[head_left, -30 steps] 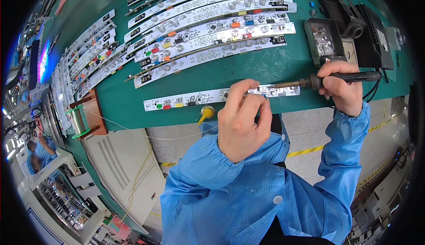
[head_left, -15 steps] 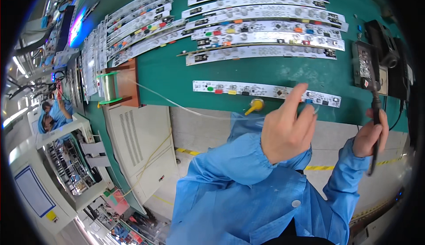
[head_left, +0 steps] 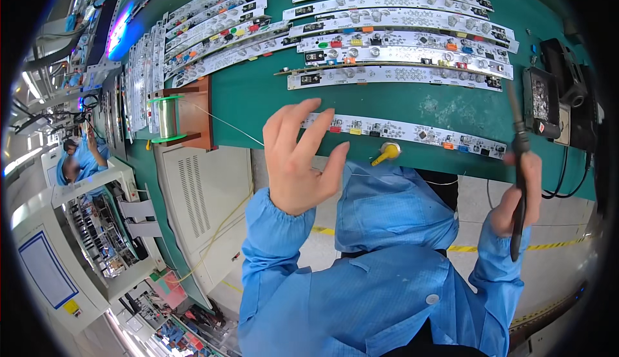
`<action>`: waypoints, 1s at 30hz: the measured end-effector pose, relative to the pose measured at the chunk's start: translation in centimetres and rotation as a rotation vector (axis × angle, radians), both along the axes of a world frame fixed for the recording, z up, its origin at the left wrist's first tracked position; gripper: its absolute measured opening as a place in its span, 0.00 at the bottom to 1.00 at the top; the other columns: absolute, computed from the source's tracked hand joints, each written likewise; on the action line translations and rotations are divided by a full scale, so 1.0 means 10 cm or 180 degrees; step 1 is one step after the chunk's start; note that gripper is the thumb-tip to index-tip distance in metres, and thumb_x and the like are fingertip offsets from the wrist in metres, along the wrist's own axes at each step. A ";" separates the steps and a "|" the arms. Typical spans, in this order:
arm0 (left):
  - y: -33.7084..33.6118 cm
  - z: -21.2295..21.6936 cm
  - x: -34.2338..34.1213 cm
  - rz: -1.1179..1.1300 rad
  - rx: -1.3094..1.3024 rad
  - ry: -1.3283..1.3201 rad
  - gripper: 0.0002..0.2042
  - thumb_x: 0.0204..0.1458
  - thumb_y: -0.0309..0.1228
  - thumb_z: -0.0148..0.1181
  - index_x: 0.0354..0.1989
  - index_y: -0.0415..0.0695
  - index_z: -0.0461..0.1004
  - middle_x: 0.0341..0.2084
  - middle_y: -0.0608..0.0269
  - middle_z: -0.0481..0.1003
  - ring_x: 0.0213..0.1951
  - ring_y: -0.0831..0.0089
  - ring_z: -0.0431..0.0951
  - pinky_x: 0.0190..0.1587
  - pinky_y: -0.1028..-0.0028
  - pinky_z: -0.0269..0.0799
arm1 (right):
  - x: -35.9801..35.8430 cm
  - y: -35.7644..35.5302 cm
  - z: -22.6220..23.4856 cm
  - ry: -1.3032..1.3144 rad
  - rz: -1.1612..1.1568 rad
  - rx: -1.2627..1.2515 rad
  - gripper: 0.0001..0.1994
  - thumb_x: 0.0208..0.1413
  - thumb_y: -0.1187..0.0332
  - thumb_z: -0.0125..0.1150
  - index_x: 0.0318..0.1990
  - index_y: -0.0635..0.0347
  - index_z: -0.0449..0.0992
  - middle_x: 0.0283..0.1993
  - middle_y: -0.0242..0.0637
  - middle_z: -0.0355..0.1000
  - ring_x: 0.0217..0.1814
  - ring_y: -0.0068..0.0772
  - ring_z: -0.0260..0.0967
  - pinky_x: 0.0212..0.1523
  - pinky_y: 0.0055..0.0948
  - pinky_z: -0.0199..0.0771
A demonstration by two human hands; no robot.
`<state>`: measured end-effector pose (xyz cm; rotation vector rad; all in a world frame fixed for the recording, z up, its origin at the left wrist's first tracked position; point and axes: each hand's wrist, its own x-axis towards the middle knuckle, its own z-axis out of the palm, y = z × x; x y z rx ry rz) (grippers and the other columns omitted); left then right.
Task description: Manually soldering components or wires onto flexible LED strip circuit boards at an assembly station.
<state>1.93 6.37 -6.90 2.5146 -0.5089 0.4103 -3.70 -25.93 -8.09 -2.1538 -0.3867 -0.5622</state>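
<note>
the person's left hand (head_left: 298,160) is lifted over the near edge of the green worktop (head_left: 258,99), fingers spread and slack, its grip released and holding nothing that i can make out. a thin wire (head_left: 225,124) runs from the spool (head_left: 166,117) on a wooden stand (head_left: 196,113) at the left toward that hand; whether the fingers touch it i cannot tell. just past the fingertips lies a long white circuit strip (head_left: 412,133) with small coloured parts, set along the near edge of the worktop. a yellow-tipped tool (head_left: 385,154) pokes out from under that strip's near side.

the right hand (head_left: 516,192) is off to the right, past the worktop's edge, its grip clenched around a dark soldering iron (head_left: 518,164) held nearly upright, tip pointing to the far side and a cord hanging below the fist. to the right of it sits a black holder (head_left: 540,102) with a dark box behind.

farther back, many more white strips (head_left: 400,41) lie in rows across the worktop. at the far left another person (head_left: 77,160) in blue works at a separate station.
</note>
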 end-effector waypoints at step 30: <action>0.22 -0.28 0.21 -0.0748 -0.0578 -0.0119 0.13 0.32 0.15 0.64 0.27 0.41 0.69 0.28 0.58 0.75 0.28 0.59 0.75 0.29 0.67 0.70 | 0.22 0.23 0.08 -0.0141 -0.0066 -0.0697 0.23 0.49 0.82 0.56 0.56 0.65 0.64 0.55 0.59 0.66 0.56 0.53 0.67 0.59 0.45 0.62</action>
